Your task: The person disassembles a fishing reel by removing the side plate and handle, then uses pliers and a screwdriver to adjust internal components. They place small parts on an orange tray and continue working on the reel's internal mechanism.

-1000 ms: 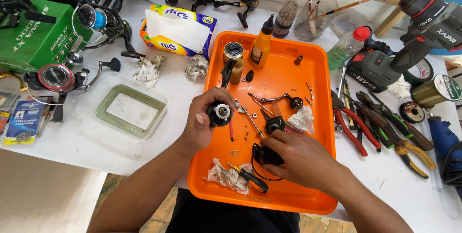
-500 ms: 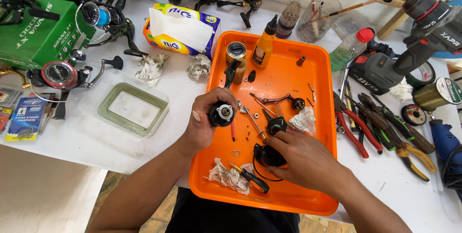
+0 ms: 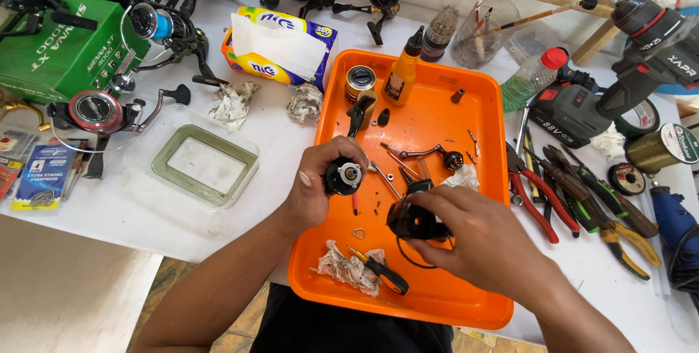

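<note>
Head view: nearest on the orange tray point(image 3: 331, 280) lie a dirty rag point(image 3: 342, 269) and a small screwdriver point(image 3: 382, 271). Just past them, the right hand point(image 3: 477, 240) has its grip closed around a black reel body point(image 3: 413, 220), low over the tray. The left hand point(image 3: 317, 185) has its grip closed around a round black spool point(image 3: 342, 177), beside it. Farther back stand a yellow oil bottle point(image 3: 402, 77) and a tissue box point(image 3: 280, 45) on the white worktop point(image 3: 145, 211). Red pliers point(image 3: 535, 196) lie to the right.
</note>
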